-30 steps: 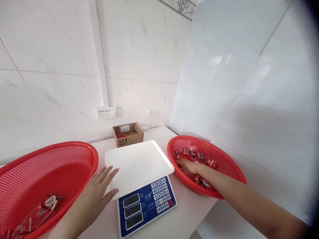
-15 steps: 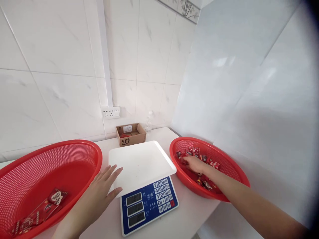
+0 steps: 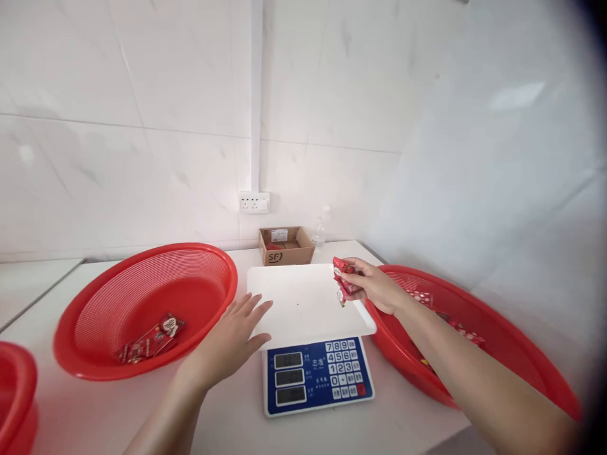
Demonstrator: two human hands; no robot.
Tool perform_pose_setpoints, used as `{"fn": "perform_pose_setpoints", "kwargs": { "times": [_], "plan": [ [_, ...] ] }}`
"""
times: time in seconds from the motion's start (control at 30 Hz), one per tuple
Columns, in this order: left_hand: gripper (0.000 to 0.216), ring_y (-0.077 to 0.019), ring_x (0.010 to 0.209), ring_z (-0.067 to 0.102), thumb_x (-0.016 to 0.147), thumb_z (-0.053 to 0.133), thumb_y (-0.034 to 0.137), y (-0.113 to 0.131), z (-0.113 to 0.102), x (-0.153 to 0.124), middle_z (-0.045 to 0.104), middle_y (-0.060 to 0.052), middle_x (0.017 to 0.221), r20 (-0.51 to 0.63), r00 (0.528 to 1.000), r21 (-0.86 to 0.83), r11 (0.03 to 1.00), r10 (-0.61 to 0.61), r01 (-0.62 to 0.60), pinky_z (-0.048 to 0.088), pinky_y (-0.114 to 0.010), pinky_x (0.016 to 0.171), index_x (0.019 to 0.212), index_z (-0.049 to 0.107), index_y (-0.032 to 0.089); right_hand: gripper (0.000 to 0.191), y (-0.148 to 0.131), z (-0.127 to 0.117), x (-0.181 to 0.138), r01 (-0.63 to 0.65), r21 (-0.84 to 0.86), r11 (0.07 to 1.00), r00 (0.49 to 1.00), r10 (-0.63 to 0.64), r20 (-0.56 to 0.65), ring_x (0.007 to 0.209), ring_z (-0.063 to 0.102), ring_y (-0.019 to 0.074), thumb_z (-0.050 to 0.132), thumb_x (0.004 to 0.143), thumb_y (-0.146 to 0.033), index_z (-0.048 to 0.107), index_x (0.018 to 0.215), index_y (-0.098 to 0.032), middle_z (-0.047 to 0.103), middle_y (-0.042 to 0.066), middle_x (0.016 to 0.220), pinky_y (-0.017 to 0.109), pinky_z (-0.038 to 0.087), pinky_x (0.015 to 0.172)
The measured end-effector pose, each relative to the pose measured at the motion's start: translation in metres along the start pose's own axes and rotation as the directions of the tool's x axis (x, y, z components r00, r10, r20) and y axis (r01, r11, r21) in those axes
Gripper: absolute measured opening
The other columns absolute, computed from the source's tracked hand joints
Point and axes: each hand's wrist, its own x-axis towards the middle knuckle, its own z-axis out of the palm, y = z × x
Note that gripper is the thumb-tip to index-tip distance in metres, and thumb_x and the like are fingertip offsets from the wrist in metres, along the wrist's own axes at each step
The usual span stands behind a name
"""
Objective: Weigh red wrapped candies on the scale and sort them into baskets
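Note:
Several small red wrapped packets (image 3: pixel 345 281) are pinched in my right hand (image 3: pixel 374 287), above the right edge of the scale's white tray (image 3: pixel 294 309). My left hand (image 3: pixel 239 332) hovers with fingers spread at the tray's left edge and holds nothing. Below the tray is the scale's blue panel (image 3: pixel 317 379) with number keys and three displays. To the right, a red basket (image 3: pixel 408 360) holds more red packets (image 3: pixel 467 332), partly hidden by my right forearm. The left red basket (image 3: pixel 199 253) has a few red packets (image 3: pixel 149 341) on its bottom.
A small open cardboard box (image 3: pixel 289 254) stands behind the scale, with a clear plastic bottle (image 3: pixel 319 234) beside it. Another red basket (image 3: pixel 16 392) is cut off at the lower left. Tiled walls bound the table (image 3: pixel 237 417); a socket (image 3: pixel 255 202) is mounted there.
My right hand has come up out of the right basket with red packets and moved left over the tray. My left hand stays open by the tray. The view has turned left.

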Motion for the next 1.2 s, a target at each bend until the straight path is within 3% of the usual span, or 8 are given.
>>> {"fn": "perform_pose_setpoints", "kwargs": {
  "times": [0.13,0.3,0.63,0.97,1.2],
  "plan": [
    [0.053,-0.0275,0.139,0.016,0.091,0.042,0.044,0.002,-0.004,-0.002,0.028,-0.007,0.149,0.019,1.000,-0.014,1.000,-0.006,0.006,0.025,-0.048,0.108,0.141,0.032,0.028,0.026,0.006,0.038,0.015,0.004,0.096,0.995,0.992,-0.016,0.121,0.061,0.055,0.0066,0.061,0.078,-0.033,0.050,0.101,-0.027,0.060,-0.004,0.085,0.029,0.055,0.066],
    [0.053,-0.0278,0.139,0.016,0.092,0.041,0.043,0.003,-0.006,-0.003,0.027,-0.007,0.150,0.048,0.999,-0.011,1.000,-0.026,0.026,0.025,-0.048,0.108,0.141,0.030,0.027,0.019,0.014,0.058,0.023,-0.028,0.137,0.990,0.994,0.013,0.112,0.069,0.062,0.0095,0.050,0.087,-0.032,0.045,0.105,-0.029,0.060,-0.002,0.094,0.030,0.055,0.068],
    [0.054,-0.0273,0.138,0.018,0.091,0.043,0.043,0.000,-0.002,-0.001,0.029,-0.007,0.149,0.052,0.999,-0.032,0.999,-0.012,0.013,0.026,-0.046,0.108,0.141,0.030,0.028,0.017,0.026,0.053,0.024,-0.034,0.149,0.988,0.999,0.039,-0.033,0.086,0.061,0.0122,0.046,0.087,-0.030,0.044,0.104,-0.032,0.057,-0.002,0.104,0.034,0.057,0.075],
    [0.054,-0.0272,0.138,0.018,0.091,0.041,0.042,0.000,-0.004,-0.002,0.028,-0.006,0.150,0.058,0.998,-0.022,1.000,-0.010,0.012,0.025,-0.047,0.108,0.142,0.029,0.028,0.020,0.020,0.051,0.020,0.019,0.173,0.985,0.988,0.009,-0.157,0.076,0.058,0.0107,0.052,0.082,-0.036,0.045,0.100,-0.030,0.056,-0.002,0.095,0.029,0.057,0.067],
    [0.053,-0.0272,0.138,0.020,0.091,0.042,0.041,0.000,-0.004,-0.001,0.030,-0.006,0.149,0.059,0.998,-0.025,1.000,-0.001,0.003,0.026,-0.046,0.107,0.141,0.030,0.027,0.025,0.010,0.046,0.015,0.156,0.100,0.983,0.959,-0.127,-0.252,0.078,0.055,0.0111,0.054,0.079,-0.042,0.046,0.100,-0.030,0.055,-0.003,0.098,0.028,0.056,0.063]
  ]
}}
